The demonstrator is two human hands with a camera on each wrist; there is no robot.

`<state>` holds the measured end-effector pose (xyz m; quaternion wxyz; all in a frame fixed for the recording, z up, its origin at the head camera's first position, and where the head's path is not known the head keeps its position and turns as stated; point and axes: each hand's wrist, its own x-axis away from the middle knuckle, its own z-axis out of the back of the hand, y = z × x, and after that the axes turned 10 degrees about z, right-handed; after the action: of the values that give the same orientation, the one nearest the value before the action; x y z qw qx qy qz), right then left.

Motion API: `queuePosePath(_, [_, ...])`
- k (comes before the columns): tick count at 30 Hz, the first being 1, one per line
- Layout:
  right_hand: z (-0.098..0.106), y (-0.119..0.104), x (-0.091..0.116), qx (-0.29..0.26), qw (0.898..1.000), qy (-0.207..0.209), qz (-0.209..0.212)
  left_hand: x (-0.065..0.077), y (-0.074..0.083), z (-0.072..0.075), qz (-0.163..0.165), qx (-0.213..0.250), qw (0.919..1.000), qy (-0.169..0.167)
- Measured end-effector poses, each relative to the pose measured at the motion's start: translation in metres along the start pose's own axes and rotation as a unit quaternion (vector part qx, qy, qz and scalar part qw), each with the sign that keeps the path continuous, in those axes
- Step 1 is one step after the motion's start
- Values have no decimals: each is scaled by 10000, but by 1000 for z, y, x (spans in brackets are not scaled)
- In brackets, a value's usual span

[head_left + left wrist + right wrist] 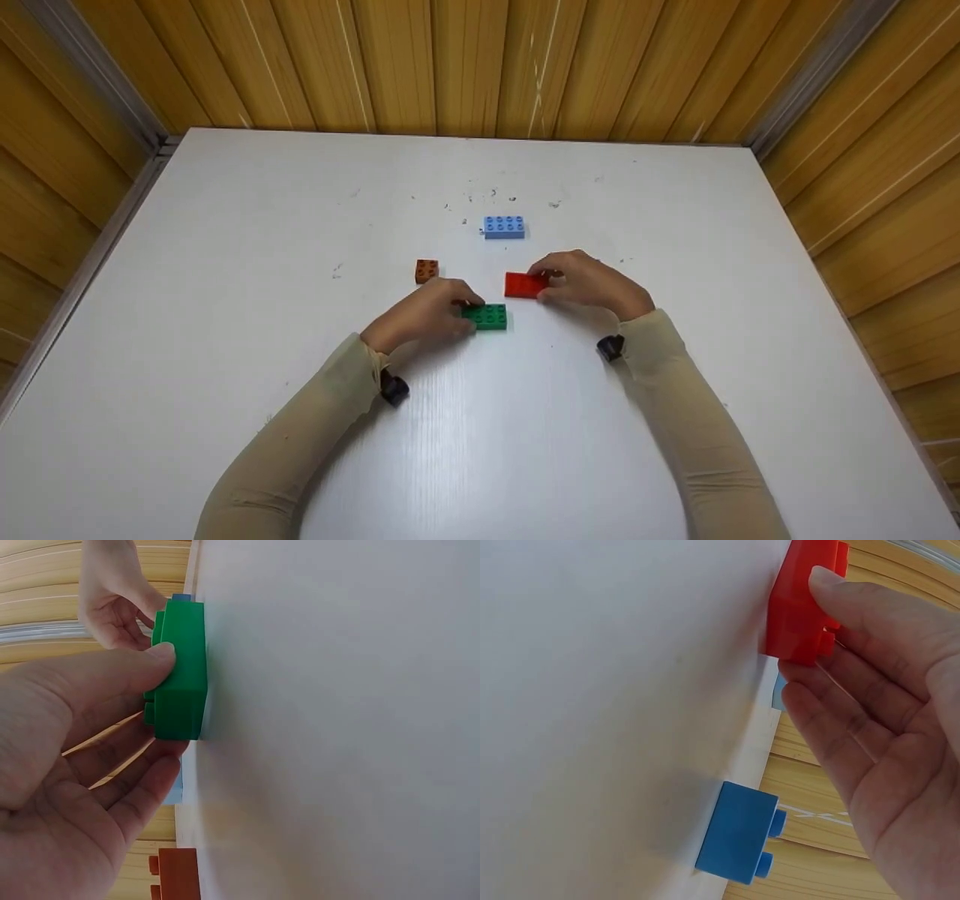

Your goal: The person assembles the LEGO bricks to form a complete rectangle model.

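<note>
My left hand (431, 313) pinches the left end of a green toy building brick (491, 317), with the thumb on its near side, as the left wrist view shows. Its studs point up. Just beyond it and to the right, a red brick (521, 285) is gripped by my right hand (589, 283) at its right end. In the right wrist view the thumb lies along the side of the red brick (799, 615). The two bricks are apart. Whether either is slightly off the table cannot be told.
An orange-brown brick (427, 271) stands just beyond my left hand. Farther back lies a light blue brick (504, 227). A darker blue brick (739, 832) shows in the right wrist view, hidden in the head view. Wood-patterned walls (465, 67) border the white table (262, 210).
</note>
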<state>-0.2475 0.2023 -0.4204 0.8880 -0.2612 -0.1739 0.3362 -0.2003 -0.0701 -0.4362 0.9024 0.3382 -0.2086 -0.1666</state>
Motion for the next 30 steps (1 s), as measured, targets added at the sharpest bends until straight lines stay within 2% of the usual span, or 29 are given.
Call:
queuePosePath(6, [0,2,3,-5,9998,27,209,0,0,2,-35,9,10000,83])
queuePosePath(30, [-1,-1,11,40,9996,-127,265,-9,-3,6,-220,-114,9996,156])
